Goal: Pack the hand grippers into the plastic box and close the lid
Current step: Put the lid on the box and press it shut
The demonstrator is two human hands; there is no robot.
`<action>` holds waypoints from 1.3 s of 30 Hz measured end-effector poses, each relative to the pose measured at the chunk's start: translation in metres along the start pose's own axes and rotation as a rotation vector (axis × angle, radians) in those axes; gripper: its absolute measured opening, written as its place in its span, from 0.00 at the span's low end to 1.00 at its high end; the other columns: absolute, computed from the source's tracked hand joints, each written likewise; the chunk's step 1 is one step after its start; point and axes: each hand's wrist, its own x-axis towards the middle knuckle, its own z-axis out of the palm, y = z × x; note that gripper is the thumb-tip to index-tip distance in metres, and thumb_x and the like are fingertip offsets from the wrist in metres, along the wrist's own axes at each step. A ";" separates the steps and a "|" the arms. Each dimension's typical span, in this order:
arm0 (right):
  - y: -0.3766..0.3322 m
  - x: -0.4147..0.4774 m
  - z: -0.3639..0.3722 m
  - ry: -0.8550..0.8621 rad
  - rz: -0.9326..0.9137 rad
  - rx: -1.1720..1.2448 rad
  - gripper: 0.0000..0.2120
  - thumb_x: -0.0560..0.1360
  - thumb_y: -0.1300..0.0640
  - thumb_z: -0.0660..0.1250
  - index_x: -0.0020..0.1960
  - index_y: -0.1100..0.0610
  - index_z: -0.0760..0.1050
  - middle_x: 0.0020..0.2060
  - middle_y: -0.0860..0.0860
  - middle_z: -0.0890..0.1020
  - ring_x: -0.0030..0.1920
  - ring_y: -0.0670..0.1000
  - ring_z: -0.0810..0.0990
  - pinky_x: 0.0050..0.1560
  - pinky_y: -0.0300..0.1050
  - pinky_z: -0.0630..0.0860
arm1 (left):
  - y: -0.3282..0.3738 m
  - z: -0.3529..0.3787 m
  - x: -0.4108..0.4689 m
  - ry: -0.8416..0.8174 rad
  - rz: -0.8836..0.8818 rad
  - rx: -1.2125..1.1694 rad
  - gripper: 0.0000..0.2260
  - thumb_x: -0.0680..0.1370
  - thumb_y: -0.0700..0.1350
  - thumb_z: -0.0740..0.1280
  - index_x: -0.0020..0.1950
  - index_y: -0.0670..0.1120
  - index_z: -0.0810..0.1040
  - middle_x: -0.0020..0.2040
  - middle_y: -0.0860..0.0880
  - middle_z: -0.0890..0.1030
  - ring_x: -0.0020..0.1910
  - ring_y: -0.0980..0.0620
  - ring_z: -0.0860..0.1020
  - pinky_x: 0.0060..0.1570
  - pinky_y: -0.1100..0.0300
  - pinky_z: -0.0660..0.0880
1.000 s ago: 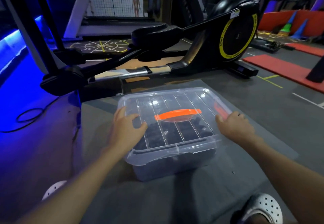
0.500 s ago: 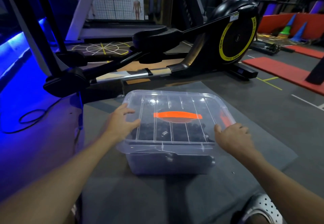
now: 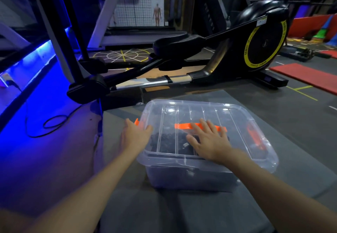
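Observation:
A clear plastic box (image 3: 191,178) stands on a grey floor mat, its ribbed transparent lid (image 3: 237,123) lying on top. An orange handle (image 3: 184,126) runs across the lid's middle, and an orange latch (image 3: 255,138) shows at the right side. Dark hand grippers (image 3: 167,141) are visible through the lid. My left hand (image 3: 135,136) is at the box's left edge, thumb over the lid rim, beside an orange latch (image 3: 136,122). My right hand (image 3: 209,141) lies flat on the lid with fingers spread, reaching the orange handle.
A black elliptical trainer (image 3: 255,46) with a yellow-ringed wheel stands just behind the box. A black cable (image 3: 45,123) loops on the blue-lit floor to the left. Red mats (image 3: 306,76) lie at the right.
My right hand left the lid's right edge and came to rest flat on the lid's middle. My left hand slid to the left rim by the latch. The view drew nearer.

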 end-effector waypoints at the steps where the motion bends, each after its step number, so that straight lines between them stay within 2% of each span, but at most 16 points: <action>1: 0.001 0.001 0.003 -0.003 0.001 -0.009 0.28 0.79 0.35 0.43 0.77 0.41 0.49 0.79 0.50 0.49 0.79 0.54 0.45 0.74 0.65 0.45 | -0.001 0.001 0.001 0.016 0.012 0.021 0.30 0.73 0.53 0.69 0.69 0.38 0.65 0.61 0.36 0.77 0.59 0.35 0.76 0.52 0.49 0.71; 4: 0.004 0.001 0.006 0.018 0.001 -0.014 0.27 0.79 0.36 0.44 0.76 0.41 0.50 0.79 0.49 0.50 0.79 0.53 0.46 0.74 0.64 0.45 | -0.003 0.001 0.003 0.005 0.046 0.073 0.21 0.71 0.55 0.68 0.52 0.38 0.77 0.49 0.38 0.81 0.48 0.37 0.79 0.44 0.51 0.73; 6: 0.003 0.002 0.006 0.016 -0.001 -0.023 0.27 0.79 0.36 0.44 0.76 0.41 0.51 0.79 0.49 0.50 0.79 0.53 0.46 0.74 0.64 0.45 | -0.004 0.000 0.004 -0.013 0.046 0.063 0.18 0.71 0.54 0.66 0.47 0.40 0.79 0.44 0.40 0.82 0.43 0.38 0.79 0.39 0.53 0.72; 10: 0.002 0.001 0.006 0.013 -0.001 -0.040 0.29 0.78 0.35 0.41 0.76 0.41 0.50 0.79 0.49 0.50 0.79 0.54 0.47 0.74 0.65 0.46 | -0.002 -0.001 0.003 0.001 0.048 0.028 0.11 0.74 0.49 0.66 0.48 0.42 0.79 0.42 0.41 0.81 0.41 0.40 0.77 0.39 0.55 0.68; 13: 0.003 0.001 0.006 0.005 0.005 -0.036 0.27 0.79 0.36 0.44 0.77 0.41 0.50 0.79 0.49 0.50 0.79 0.54 0.46 0.74 0.65 0.45 | -0.003 -0.001 0.002 0.009 0.067 0.026 0.10 0.75 0.48 0.66 0.47 0.42 0.78 0.42 0.42 0.81 0.41 0.40 0.79 0.39 0.55 0.71; 15: 0.002 0.000 0.006 0.005 0.003 -0.035 0.27 0.79 0.36 0.44 0.77 0.41 0.50 0.79 0.49 0.50 0.79 0.54 0.46 0.74 0.65 0.45 | -0.004 -0.001 0.002 -0.001 0.082 0.026 0.10 0.75 0.48 0.65 0.48 0.42 0.78 0.43 0.42 0.81 0.42 0.40 0.79 0.40 0.54 0.74; 25: -0.002 -0.001 0.002 -0.025 0.007 -0.037 0.28 0.79 0.36 0.44 0.77 0.43 0.49 0.79 0.50 0.48 0.79 0.54 0.44 0.74 0.65 0.44 | 0.005 -0.004 -0.004 0.034 0.141 0.159 0.12 0.79 0.45 0.63 0.55 0.37 0.78 0.52 0.37 0.81 0.51 0.37 0.78 0.43 0.53 0.68; 30: -0.002 -0.002 0.000 -0.027 0.002 -0.039 0.29 0.79 0.36 0.44 0.78 0.43 0.48 0.79 0.50 0.48 0.79 0.55 0.44 0.74 0.66 0.43 | 0.009 -0.005 -0.007 0.048 0.248 0.238 0.11 0.81 0.43 0.61 0.54 0.38 0.79 0.53 0.42 0.70 0.38 0.44 0.71 0.42 0.53 0.67; 32: -0.002 -0.002 -0.001 -0.037 0.003 -0.038 0.29 0.80 0.36 0.44 0.78 0.43 0.48 0.79 0.50 0.48 0.79 0.55 0.44 0.74 0.65 0.43 | 0.010 -0.006 -0.009 0.041 0.244 0.253 0.11 0.81 0.42 0.61 0.56 0.38 0.78 0.55 0.41 0.70 0.41 0.43 0.73 0.42 0.53 0.68; 34: -0.001 -0.002 -0.005 -0.037 -0.009 -0.002 0.27 0.80 0.37 0.46 0.77 0.43 0.51 0.79 0.49 0.50 0.79 0.54 0.46 0.74 0.65 0.44 | 0.011 -0.007 -0.011 0.015 0.271 0.269 0.12 0.80 0.42 0.60 0.61 0.39 0.74 0.59 0.41 0.70 0.51 0.40 0.76 0.47 0.51 0.70; 36: 0.004 -0.001 -0.013 -0.032 -0.027 0.052 0.25 0.81 0.40 0.50 0.76 0.44 0.55 0.78 0.48 0.54 0.78 0.52 0.50 0.75 0.62 0.48 | 0.018 -0.005 -0.014 0.011 0.404 0.391 0.17 0.80 0.46 0.61 0.68 0.44 0.69 0.65 0.43 0.68 0.62 0.41 0.72 0.59 0.44 0.70; 37: 0.009 0.000 -0.017 -0.028 -0.024 0.076 0.25 0.81 0.41 0.51 0.76 0.45 0.56 0.78 0.48 0.56 0.78 0.51 0.53 0.75 0.60 0.50 | 0.026 -0.001 -0.016 0.003 0.488 0.438 0.20 0.79 0.50 0.60 0.71 0.46 0.66 0.69 0.44 0.67 0.66 0.42 0.70 0.64 0.41 0.67; 39: 0.025 -0.002 -0.026 -0.004 0.021 0.120 0.26 0.81 0.42 0.52 0.77 0.47 0.55 0.77 0.48 0.58 0.77 0.51 0.56 0.74 0.59 0.53 | 0.048 0.010 -0.024 -0.082 0.618 0.445 0.23 0.79 0.54 0.58 0.73 0.49 0.64 0.73 0.47 0.65 0.72 0.45 0.65 0.69 0.39 0.62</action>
